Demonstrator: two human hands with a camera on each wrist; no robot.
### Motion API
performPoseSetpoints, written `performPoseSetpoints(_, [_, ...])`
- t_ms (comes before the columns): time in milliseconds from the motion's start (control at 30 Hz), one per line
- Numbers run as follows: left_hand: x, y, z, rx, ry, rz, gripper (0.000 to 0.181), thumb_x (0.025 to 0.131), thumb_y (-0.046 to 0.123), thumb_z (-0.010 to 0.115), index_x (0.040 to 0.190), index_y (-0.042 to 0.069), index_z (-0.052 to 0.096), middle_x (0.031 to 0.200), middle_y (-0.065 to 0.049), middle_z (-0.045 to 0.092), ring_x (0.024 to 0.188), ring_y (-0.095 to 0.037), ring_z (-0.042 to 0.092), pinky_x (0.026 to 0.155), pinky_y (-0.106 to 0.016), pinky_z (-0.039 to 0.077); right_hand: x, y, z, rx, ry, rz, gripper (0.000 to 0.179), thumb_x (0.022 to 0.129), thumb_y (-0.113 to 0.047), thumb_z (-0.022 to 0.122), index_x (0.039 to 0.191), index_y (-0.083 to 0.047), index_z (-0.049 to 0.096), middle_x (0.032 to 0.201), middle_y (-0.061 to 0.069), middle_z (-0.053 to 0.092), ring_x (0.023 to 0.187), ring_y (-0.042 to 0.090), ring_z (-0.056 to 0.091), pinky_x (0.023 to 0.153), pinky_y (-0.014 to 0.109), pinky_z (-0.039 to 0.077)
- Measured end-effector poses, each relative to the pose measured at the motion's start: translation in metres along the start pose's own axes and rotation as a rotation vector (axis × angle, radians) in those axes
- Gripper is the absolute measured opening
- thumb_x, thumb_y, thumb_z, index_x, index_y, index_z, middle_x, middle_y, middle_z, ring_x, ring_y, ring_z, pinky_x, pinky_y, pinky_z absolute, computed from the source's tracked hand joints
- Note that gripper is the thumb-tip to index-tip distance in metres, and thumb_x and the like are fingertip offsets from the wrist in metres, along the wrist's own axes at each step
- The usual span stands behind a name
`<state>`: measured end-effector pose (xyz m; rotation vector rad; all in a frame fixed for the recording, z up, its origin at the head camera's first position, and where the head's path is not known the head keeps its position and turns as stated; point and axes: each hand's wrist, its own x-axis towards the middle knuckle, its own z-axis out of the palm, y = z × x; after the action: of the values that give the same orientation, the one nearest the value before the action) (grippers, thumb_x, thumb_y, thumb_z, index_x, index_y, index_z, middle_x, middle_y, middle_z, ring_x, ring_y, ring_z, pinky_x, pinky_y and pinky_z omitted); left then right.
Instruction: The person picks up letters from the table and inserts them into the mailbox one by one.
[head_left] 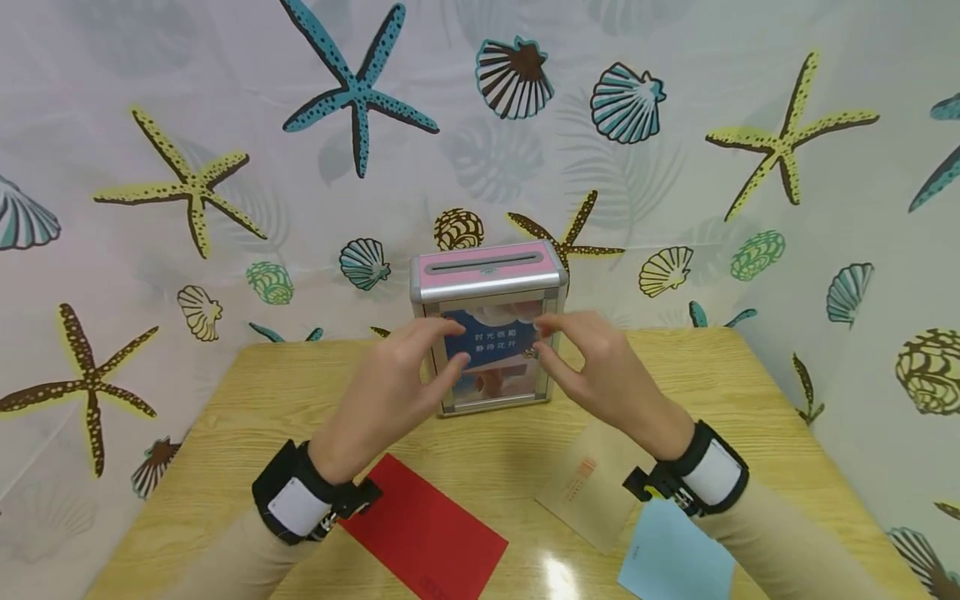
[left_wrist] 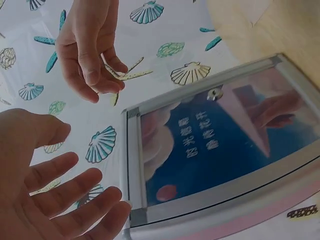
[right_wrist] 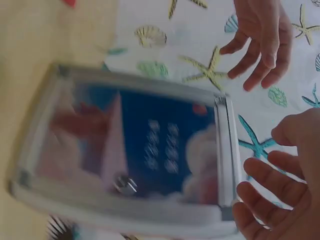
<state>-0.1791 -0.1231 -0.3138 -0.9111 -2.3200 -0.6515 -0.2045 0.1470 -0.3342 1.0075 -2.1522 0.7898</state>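
Note:
A silver-framed letter box [head_left: 491,392] with a pink slotted top stands upright at the back of the table. Its front panel [left_wrist: 190,145] is blue with white Chinese characters, and a small round lock [left_wrist: 215,94] sits near one edge. My left hand [head_left: 401,379] is raised before the box's left side, fingers apart and loosely bent, with nothing held. Opposite it, before the right side, my right hand [head_left: 607,371] hovers in a similar pose, also holding nothing. In the right wrist view the right fingertips [right_wrist: 245,205] lie close to the box's corner; contact is uncertain.
On the wooden table [head_left: 292,392], a red envelope [head_left: 427,533] lies at the front left. A tan envelope [head_left: 588,483] and a light blue envelope [head_left: 671,554] lie at the front right, partly under my right arm. Patterned cloth [head_left: 450,150] hangs behind and beside the table.

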Motion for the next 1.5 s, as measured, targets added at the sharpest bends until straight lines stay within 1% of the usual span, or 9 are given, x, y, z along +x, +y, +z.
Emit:
performPoseSetpoints(133, [-0.025,0.01,0.016,0.024,-0.072,-0.024,0.049,0.088,0.046,0.068,0.121,0.01,0.061,0.117,-0.006,0.067,0.104,-0.017,0.063,0.082,-0.034,0.057,-0.032,-0.011,-0.002,0.062,-0.114,0.109,0.037,0.09,-0.022,0.07,0.124,-0.008,0.061,0.112,0.008,0.068,0.105,0.018,0.061,0.083,0.044,0.055])
performPoseSetpoints(367, [-0.058,0.02,0.041,0.15,-0.195,-0.103,0.069,0.084,0.068,0.058,0.128,0.014,0.06,0.122,-0.005,0.065,0.108,-0.019,0.061,0.084,-0.039,0.057,-0.081,-0.024,0.003,0.023,-0.266,0.232,0.064,0.091,-0.044,0.066,0.142,-0.01,0.046,0.135,0.01,0.056,0.125,0.025,0.049,0.096,0.052,0.049])
performPoseSetpoints(500, [-0.072,0.022,0.055,0.203,-0.287,-0.212,0.08,0.084,0.075,0.05,0.137,0.015,0.054,0.131,-0.009,0.06,0.117,-0.028,0.056,0.088,-0.052,0.054,-0.102,-0.029,0.012,0.044,-0.383,0.389,0.079,0.091,-0.056,0.061,0.15,-0.012,0.033,0.147,0.011,0.043,0.133,0.029,0.039,0.101,0.058,0.042])
performPoseSetpoints(600, [-0.087,0.022,0.068,0.215,-0.377,-0.311,0.088,0.082,0.081,0.044,0.143,0.016,0.048,0.14,-0.012,0.052,0.125,-0.036,0.048,0.09,-0.06,0.049,-0.119,-0.032,0.021,0.035,-0.457,0.467,0.086,0.089,-0.063,0.056,0.153,-0.012,0.028,0.151,0.014,0.038,0.135,0.033,0.036,0.102,0.062,0.04])
performPoseSetpoints(800, [-0.126,0.024,0.088,0.164,-0.549,-0.463,0.103,0.077,0.092,0.027,0.151,0.022,0.034,0.155,-0.013,0.032,0.141,-0.042,0.022,0.103,-0.068,0.034,-0.147,-0.031,0.033,-0.046,-0.496,0.477,0.091,0.089,-0.07,0.051,0.153,-0.009,0.028,0.151,0.02,0.035,0.137,0.04,0.032,0.104,0.064,0.034])
performPoseSetpoints(933, [-0.143,0.027,0.095,0.125,-0.634,-0.528,0.104,0.077,0.091,0.033,0.153,0.021,0.031,0.158,-0.014,0.026,0.143,-0.044,0.013,0.108,-0.071,0.021,-0.16,-0.029,0.03,-0.1,-0.518,0.479,0.091,0.089,-0.067,0.053,0.152,-0.006,0.029,0.151,0.023,0.034,0.137,0.045,0.03,0.102,0.069,0.032])
performPoseSetpoints(1067, [-0.153,0.028,0.1,0.107,-0.683,-0.59,0.103,0.077,0.089,0.037,0.153,0.019,0.03,0.159,-0.016,0.024,0.143,-0.047,0.011,0.109,-0.073,0.015,-0.172,-0.027,0.028,-0.163,-0.537,0.497,0.091,0.088,-0.068,0.054,0.15,-0.006,0.032,0.15,0.024,0.036,0.136,0.047,0.03,0.099,0.073,0.031])
performPoseSetpoints(1300, [-0.155,0.027,0.109,0.112,-0.677,-0.666,0.107,0.073,0.091,0.038,0.154,0.02,0.029,0.16,-0.016,0.021,0.143,-0.047,0.007,0.109,-0.074,0.011,-0.175,-0.029,0.043,-0.158,-0.543,0.547,0.093,0.087,-0.072,0.052,0.151,-0.008,0.031,0.152,0.022,0.034,0.139,0.046,0.024,0.102,0.075,0.025])
performPoseSetpoints(1500, [-0.148,0.028,0.111,0.125,-0.66,-0.71,0.107,0.072,0.089,0.042,0.154,0.022,0.03,0.16,-0.015,0.02,0.144,-0.046,0.007,0.11,-0.073,0.01,-0.162,-0.042,0.063,-0.073,-0.667,0.563,0.095,0.087,-0.076,0.045,0.151,-0.008,0.031,0.154,0.022,0.029,0.142,0.046,0.015,0.106,0.072,0.021])
